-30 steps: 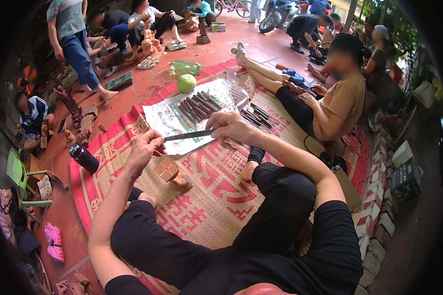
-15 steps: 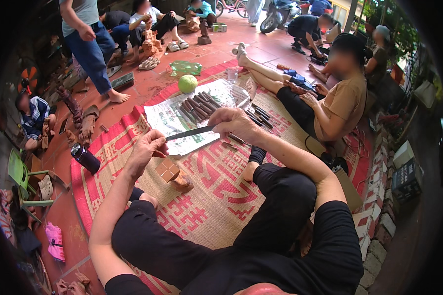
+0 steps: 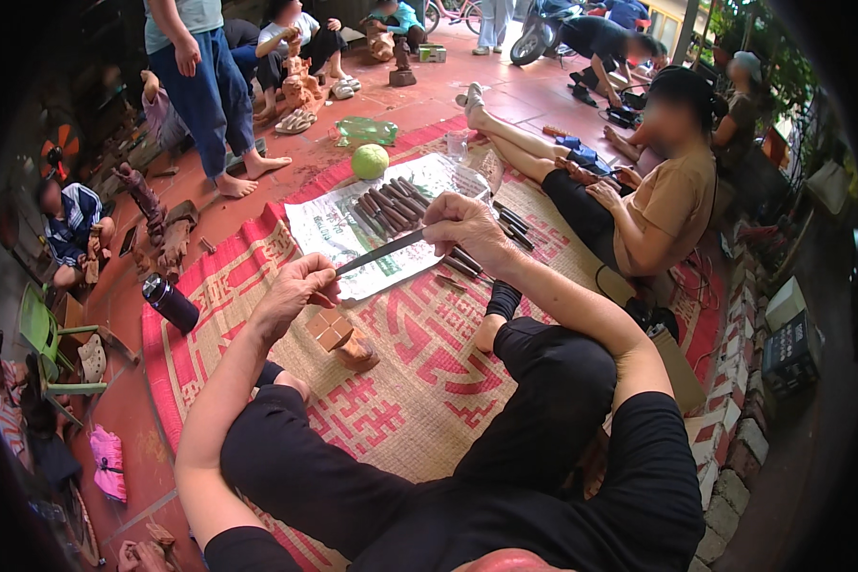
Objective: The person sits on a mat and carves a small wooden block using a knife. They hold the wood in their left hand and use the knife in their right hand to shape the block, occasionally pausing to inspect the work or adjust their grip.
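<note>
A flat, dark strip, perhaps a file (image 3: pixel 381 255), is stretched between my hands above the mat. My left hand (image 3: pixel 297 289) pinches its near left end, and my right hand (image 3: pixel 465 229) grips the far right end, which sits a little higher. Beneath my left hand, a wooden block with a cross-grooved top (image 3: pixel 329 329) rests against a rounded brown wooden piece (image 3: pixel 356 351). Beyond the strip, several dark-handled carving tools (image 3: pixel 391 205) lie on a white printed sheet (image 3: pixel 319 224). More slim tools (image 3: pixel 513 224) lie to the right of the sheet.
My crossed legs (image 3: pixel 534 391) rest on the red and straw mat (image 3: pixel 419 429). A green round fruit (image 3: pixel 370 161) is behind the tools. A black bottle (image 3: pixel 170 302) stands at left. A seated person (image 3: pixel 672 191) is at right; another person (image 3: pixel 205 95) stands at far left.
The strip tilts slightly more, its right end raised. The standing person at far left has shifted, and both bare feet now show. My hands keep their hold.
</note>
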The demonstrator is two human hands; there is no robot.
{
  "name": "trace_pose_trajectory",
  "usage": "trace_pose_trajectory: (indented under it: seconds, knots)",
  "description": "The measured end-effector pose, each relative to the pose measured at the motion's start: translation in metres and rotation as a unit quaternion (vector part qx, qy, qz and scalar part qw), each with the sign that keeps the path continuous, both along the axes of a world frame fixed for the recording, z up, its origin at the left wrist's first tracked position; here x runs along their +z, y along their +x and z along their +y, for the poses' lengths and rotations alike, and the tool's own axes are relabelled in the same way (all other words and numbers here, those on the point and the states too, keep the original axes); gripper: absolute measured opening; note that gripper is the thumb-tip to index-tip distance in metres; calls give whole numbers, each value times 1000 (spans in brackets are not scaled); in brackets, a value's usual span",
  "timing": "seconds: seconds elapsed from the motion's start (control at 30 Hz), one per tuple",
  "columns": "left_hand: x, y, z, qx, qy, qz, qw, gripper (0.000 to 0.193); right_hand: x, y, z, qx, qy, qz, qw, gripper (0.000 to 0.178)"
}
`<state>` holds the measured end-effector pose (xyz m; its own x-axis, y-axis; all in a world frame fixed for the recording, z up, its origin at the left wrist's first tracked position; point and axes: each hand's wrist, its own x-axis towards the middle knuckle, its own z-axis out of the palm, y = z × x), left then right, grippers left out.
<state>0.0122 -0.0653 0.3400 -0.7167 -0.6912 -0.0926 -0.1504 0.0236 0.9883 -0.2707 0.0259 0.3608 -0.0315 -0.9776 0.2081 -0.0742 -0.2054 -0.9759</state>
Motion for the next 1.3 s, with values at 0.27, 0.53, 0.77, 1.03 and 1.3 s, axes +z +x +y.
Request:
trace_pose_trajectory:
  seconds: [0.27, 0.53, 0.77, 1.03, 1.3]
  knots:
    - [1, 0, 2, -9, 2, -6, 1000, 13, 0, -2, 0, -12, -6, 19, 1000, 11]
    - [-1, 0, 0, -17, -23, -27, 999, 14, 3, 2, 1, -4, 10, 3, 1000, 11]
    - [-2, 2, -2, -6, 58, 34, 998, 12, 17, 15, 9, 48, -37, -64, 996, 32]
    - [2, -13, 5, -66, 153, 116, 979, 11, 17, 33, 2, 119, -25, -59, 991, 42]
    - [4, -37, 14, -124, 198, 120, 965, 15, 9, 36, -2, 149, -129, 94, 976, 18]
